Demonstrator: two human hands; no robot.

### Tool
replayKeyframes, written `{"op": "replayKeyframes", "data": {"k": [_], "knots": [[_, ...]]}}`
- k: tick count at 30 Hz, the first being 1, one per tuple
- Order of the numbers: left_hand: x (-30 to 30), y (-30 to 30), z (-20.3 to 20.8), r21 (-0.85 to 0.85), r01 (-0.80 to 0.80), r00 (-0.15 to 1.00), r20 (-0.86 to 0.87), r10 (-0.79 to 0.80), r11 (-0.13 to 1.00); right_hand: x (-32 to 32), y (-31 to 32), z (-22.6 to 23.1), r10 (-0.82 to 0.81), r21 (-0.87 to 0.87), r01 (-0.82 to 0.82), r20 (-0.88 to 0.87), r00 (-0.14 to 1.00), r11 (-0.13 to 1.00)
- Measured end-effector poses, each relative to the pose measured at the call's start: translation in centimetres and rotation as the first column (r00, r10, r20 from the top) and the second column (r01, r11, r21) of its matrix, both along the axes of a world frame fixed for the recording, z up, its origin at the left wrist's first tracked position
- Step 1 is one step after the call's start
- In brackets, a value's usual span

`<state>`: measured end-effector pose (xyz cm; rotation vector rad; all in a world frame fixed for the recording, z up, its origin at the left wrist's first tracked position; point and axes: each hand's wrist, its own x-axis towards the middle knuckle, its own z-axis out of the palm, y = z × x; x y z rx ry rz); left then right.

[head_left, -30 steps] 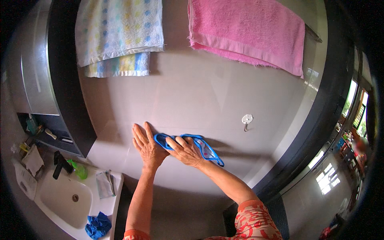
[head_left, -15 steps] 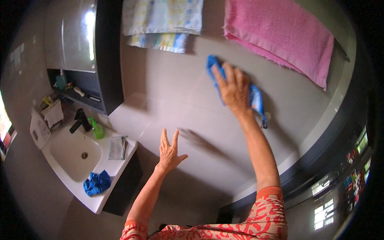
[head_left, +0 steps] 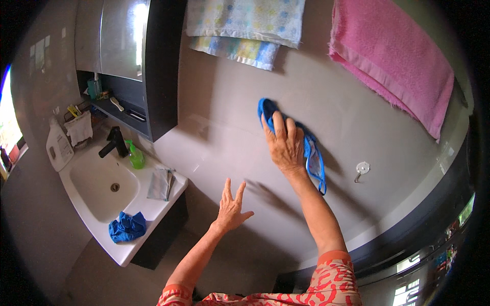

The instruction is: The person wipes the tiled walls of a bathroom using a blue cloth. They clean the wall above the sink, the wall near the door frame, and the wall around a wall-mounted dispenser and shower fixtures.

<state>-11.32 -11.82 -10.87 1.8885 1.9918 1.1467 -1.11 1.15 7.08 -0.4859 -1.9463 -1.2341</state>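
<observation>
My right hand (head_left: 286, 145) presses a blue cloth (head_left: 312, 153) against the light grey wall (head_left: 219, 148). Its fingers bend over the cloth, and a loose end with a loop hangs down past my wrist. My left hand (head_left: 232, 210) is raised lower down, nearer the sink, with fingers spread and nothing in them. Its shadow falls on the wall beside it. Above the right hand hang a pink towel (head_left: 388, 56) and a pale towel with coloured dots (head_left: 245, 20).
At left is a white sink (head_left: 92, 188) with a black tap (head_left: 115, 143), a green pump bottle (head_left: 136, 155), a white bottle (head_left: 59, 145), a folded grey cloth (head_left: 160, 184) and a crumpled blue cloth (head_left: 127, 227). A dark cabinet (head_left: 163, 76) juts out above. A hook (head_left: 362, 169) sits on the wall.
My right hand has slid the blue cloth down the wall, away from the towels, uncovering the hook. The view has shifted, and my left hand stays spread.
</observation>
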Motion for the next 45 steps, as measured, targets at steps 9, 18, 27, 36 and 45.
{"op": "replayKeyframes", "data": {"k": [9, 18, 27, 36, 45], "knots": [[-4.9, -0.9, -0.2, -0.038, 0.061, 0.997, -0.053, -0.063, 0.997, -2.7, 0.4, -8.7, 0.14, -0.137, -0.113, 0.211, 0.968, 0.984], [-9.4, 1.6, 2.3, 0.108, 0.071, 0.997, -0.041, -0.067, 0.992, -7.8, 1.0, 5.9, -0.05, 0.124, 0.069, -0.146, 0.988, 0.99], [-10.3, 3.6, 3.5, 0.117, 0.115, 0.992, 0.035, -0.12, 0.986, -12.3, 0.6, -0.1, 0.067, 0.029, -0.071, 0.108, 0.992, 0.997], [-10.9, 4.1, 1.7, 0.197, 0.116, 0.993, -0.004, -0.118, 0.974, -11.3, 0.6, -8.6, 0.12, -0.116, -0.094, 0.248, 0.961, 0.989], [-11.9, 4.3, 1.7, 0.053, 0.15, 0.987, -0.061, -0.147, 0.987, -12.4, -0.2, -2.5, 0.041, -0.093, 0.0, 0.432, 0.901, 0.996]]}}
